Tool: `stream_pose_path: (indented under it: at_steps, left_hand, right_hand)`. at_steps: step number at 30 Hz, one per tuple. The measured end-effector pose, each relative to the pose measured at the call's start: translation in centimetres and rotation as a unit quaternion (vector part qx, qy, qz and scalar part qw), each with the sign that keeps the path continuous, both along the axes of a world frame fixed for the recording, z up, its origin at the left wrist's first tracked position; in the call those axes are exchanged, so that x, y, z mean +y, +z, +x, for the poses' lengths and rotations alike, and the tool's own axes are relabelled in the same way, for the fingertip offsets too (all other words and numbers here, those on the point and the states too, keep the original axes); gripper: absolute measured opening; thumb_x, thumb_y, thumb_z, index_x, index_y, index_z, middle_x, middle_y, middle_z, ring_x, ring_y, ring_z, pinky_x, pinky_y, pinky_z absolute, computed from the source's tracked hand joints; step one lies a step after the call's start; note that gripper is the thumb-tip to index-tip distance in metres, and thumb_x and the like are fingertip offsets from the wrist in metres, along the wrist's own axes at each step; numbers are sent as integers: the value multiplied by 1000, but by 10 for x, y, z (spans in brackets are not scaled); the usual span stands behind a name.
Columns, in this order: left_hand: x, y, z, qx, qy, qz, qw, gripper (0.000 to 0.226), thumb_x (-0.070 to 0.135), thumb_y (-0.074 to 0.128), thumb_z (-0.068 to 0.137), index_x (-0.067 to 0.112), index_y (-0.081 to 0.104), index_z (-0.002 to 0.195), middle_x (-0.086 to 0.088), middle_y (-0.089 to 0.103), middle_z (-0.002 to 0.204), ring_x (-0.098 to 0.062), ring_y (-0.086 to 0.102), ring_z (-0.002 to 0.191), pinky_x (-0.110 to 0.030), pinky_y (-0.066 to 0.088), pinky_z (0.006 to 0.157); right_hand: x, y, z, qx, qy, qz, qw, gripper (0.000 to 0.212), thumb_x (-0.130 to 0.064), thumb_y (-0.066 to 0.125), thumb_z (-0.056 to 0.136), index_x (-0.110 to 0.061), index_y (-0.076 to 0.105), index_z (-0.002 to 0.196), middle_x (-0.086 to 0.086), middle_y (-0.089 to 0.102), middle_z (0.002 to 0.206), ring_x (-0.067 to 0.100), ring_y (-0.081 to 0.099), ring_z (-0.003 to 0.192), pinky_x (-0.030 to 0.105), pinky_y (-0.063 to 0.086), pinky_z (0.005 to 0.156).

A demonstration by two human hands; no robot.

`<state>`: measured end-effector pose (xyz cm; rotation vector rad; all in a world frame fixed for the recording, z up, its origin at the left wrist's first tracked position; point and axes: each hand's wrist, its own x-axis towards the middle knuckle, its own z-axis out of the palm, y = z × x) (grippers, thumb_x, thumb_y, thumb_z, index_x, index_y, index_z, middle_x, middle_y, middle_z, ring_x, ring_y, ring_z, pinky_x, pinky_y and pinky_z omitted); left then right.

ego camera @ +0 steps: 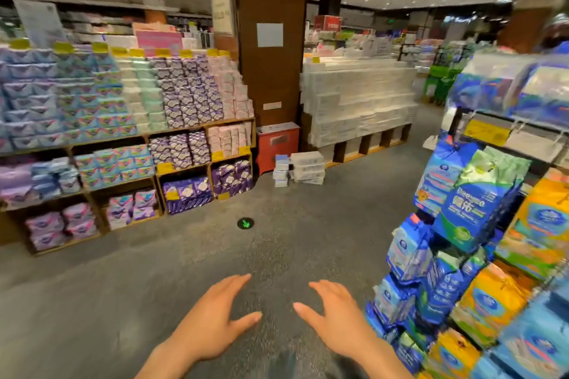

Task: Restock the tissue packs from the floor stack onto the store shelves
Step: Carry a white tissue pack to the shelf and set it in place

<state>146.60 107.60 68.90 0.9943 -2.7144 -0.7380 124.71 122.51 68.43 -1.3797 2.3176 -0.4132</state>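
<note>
Your left hand (pixel 212 320) and right hand (pixel 335 317) are held out low in front of you, palms down, fingers spread and empty, over bare grey floor (pixel 154 286). The tissue packs (pixel 308 168) you are restocking sit well ahead of you in a short stack on the floor, at the foot of a wide brown pillar (pixel 272 40), with a narrower pile of small packs (pixel 281 171) touching its left side and a red box (pixel 277 144) just behind. Nothing lies between your hands and the stack except open floor and a round green arrow marker (pixel 245 223) roughly midway. To your left, wooden shelves (pixel 184 169) run toward the pillar, filled with purple, blue and pink packs. Beyond the stack, right of the pillar, a long display of white tissue packs (pixel 357 101) rests on a low wooden base. Close on your right stands a rack (pixel 480 224) crowded with blue and orange bags — its near corner just beside your right hand. The picture is somewhat blurred.
</note>
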Motion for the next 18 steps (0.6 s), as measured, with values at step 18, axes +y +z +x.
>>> stream_pose_path:
  at_steps: [18]
  left_hand:
    - [-387, 24, -283, 14, 19, -53, 998, 98, 84, 36, 74, 26, 30, 153, 1, 42, 152, -17, 42, 136, -26, 32, 110]
  right_hand:
    - [-397, 22, -296, 18, 16, 22, 999, 87, -76, 41, 90, -20, 31, 156, 4, 23, 164, 25, 17, 152, 42, 22, 122]
